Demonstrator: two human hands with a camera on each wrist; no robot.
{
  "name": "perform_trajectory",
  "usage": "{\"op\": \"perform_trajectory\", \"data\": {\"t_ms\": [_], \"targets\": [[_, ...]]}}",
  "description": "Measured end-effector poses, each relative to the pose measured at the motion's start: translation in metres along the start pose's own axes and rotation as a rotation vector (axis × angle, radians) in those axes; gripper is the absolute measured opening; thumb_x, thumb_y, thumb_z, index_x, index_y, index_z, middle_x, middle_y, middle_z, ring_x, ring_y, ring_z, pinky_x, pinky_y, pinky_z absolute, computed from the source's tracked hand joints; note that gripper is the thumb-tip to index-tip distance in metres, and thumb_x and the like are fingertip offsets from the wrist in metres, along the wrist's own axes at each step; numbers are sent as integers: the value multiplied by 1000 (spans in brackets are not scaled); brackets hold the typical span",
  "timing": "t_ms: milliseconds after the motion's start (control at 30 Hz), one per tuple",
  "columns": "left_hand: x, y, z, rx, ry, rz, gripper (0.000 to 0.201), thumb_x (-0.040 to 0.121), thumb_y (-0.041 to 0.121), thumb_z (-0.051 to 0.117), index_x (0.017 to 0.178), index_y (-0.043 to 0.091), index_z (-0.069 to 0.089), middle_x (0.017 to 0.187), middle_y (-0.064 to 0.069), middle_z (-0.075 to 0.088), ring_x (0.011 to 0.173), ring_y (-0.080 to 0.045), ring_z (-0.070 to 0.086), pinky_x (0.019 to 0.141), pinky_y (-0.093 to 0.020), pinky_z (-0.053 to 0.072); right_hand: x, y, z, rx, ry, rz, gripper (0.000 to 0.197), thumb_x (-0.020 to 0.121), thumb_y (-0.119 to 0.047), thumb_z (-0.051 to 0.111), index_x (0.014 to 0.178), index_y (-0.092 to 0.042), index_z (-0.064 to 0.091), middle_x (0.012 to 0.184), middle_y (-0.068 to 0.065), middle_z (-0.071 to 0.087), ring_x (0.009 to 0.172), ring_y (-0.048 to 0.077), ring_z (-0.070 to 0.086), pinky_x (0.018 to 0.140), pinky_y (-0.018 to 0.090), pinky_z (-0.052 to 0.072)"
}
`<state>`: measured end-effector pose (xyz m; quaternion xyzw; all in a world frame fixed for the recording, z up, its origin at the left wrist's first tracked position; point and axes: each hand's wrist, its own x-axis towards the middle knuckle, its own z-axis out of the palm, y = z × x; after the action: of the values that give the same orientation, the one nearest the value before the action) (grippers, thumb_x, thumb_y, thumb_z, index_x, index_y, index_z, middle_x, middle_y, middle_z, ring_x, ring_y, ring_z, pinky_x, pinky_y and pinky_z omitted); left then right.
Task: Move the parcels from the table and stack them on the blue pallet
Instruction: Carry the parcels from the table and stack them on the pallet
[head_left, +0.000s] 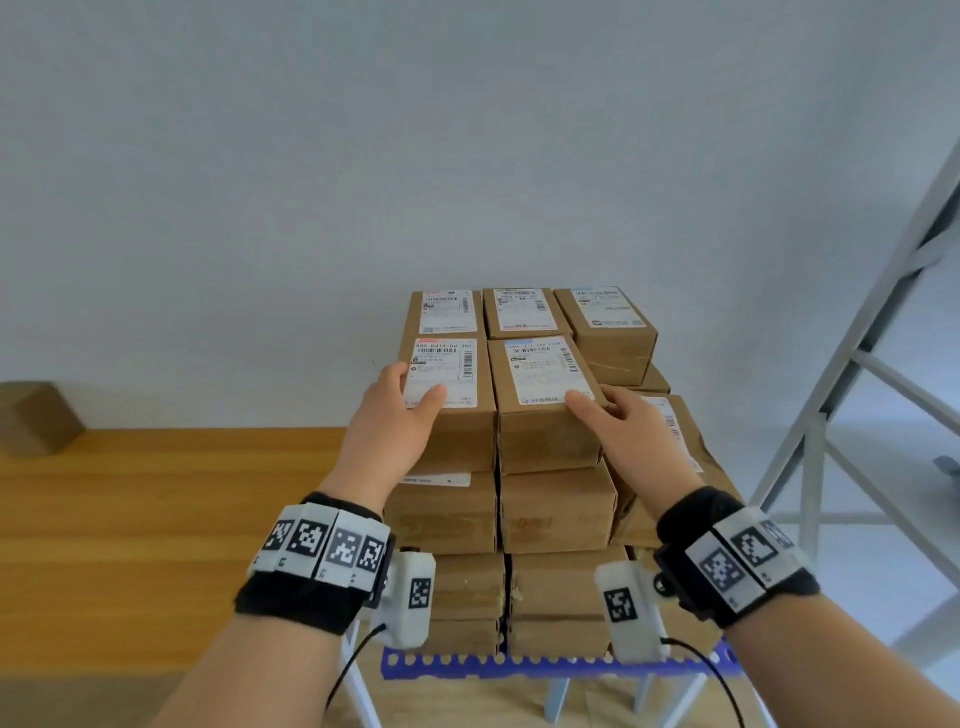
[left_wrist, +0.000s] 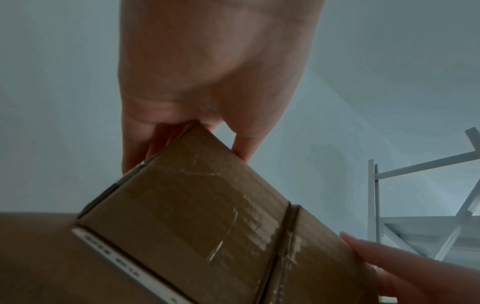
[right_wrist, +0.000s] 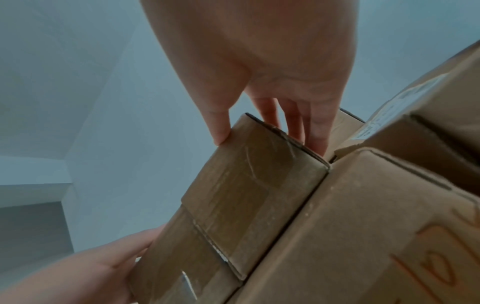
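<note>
Brown cardboard boxes sit in a tall pile on the blue pallet (head_left: 519, 666), and we are busy at the very top of it. Our left hand (head_left: 400, 415) holds the near left box (head_left: 447, 384) on the top layer, with the thumb on its white label and the fingers down its left side. Our right hand (head_left: 618, 421) holds the near right box (head_left: 545, 395), thumb on top and fingers curled down its right side. The two boxes sit side by side and touch each other, and the wrist views show their taped fronts from below. Three more boxes stand in a row just behind them, by the pale wall (head_left: 467, 130). A lower box (head_left: 670, 431) sits to the right of our right hand, so that side of the pile is not as high yet. We think we are at the step of setting these two boxes down and squaring them up with the boxes under them. Next we would need to press them snug, make sure they sit flat, and then let go gently so the tall pile does not wobble. After that we would turn to the wooden table (head_left: 156, 519) on the left for more. One brown box (head_left: 36, 418) waits at its far end. A white metal rack (head_left: 857, 389) stands to the right.
</note>
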<state>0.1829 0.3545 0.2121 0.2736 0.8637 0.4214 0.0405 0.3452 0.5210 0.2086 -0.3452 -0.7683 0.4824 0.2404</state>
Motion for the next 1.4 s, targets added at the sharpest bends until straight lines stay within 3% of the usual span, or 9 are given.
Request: {"op": "perform_trajectory", "data": {"t_ms": [133,333,500,633,733,900,1067,1300,1400], "targets": [[-1,-3,4,-42,3,7,55,100,42,48,149,24,31,144,1,49,124,-16,52,76,-17,40,1,6,9,-14,64,-9,61,90,-61,53,139,-25,51,122,-8,63,110,14,59,95,38,52],[-1,-6,3,-48,-26,21,58,100,45,46,151,24,28,147,0,46,129,-17,49,93,-29,45,1,7,15,-47,73,6,66,91,-62,51,142,-22,45,127,-4,61,113,17,58,95,39,52],[-2,-3,1,-10,-41,33,57,101,44,44,151,23,28,147,0,45,131,-18,48,89,-23,40,1,6,12,-44,45,1,65,92,-60,51,144,-22,44,130,-4,59,115,17,56,96,38,50],[-8,-4,-6,18,-32,60,69,95,62,38,154,30,21,150,1,41,135,-20,44,104,-36,43,-3,0,10,-58,77,-49,75,90,-63,50,153,-27,30,147,-2,48,130,20,49,104,45,47],[-17,-3,-17,46,52,59,69,98,57,40,156,28,17,158,-2,29,143,-21,31,111,-40,32,-13,-14,6,-68,150,-167,68,96,-50,53,154,-26,27,157,-3,33,142,17,33,108,30,29],[-29,-14,-53,21,171,90,67,99,51,43,156,26,18,161,2,24,147,-16,23,116,-37,23,-30,-54,25,-56,158,-367,54,98,-37,54,149,-30,37,153,-9,38,141,10,33,106,25,28],[-40,-57,-114,-21,213,66,64,101,44,45,156,19,23,159,-2,28,146,-16,24,116,-32,20,-49,-100,90,-4,27,-488,47,99,-34,54,144,-30,44,147,-9,45,135,9,41,112,32,36],[-76,-172,-226,46,186,-142,61,100,54,40,154,29,25,158,3,30,143,-17,31,111,-34,29,-79,-139,252,28,-149,-481,35,99,-30,55,135,-28,54,130,-8,55,119,9,51,93,24,38],[-91,-229,-281,85,194,-230,58,100,54,37,153,32,26,156,6,34,139,-18,38,103,-35,35,-101,-154,329,40,-236,-430,35,100,-27,55,135,-25,55,129,-8,55,119,10,50,95,25,40]]}}
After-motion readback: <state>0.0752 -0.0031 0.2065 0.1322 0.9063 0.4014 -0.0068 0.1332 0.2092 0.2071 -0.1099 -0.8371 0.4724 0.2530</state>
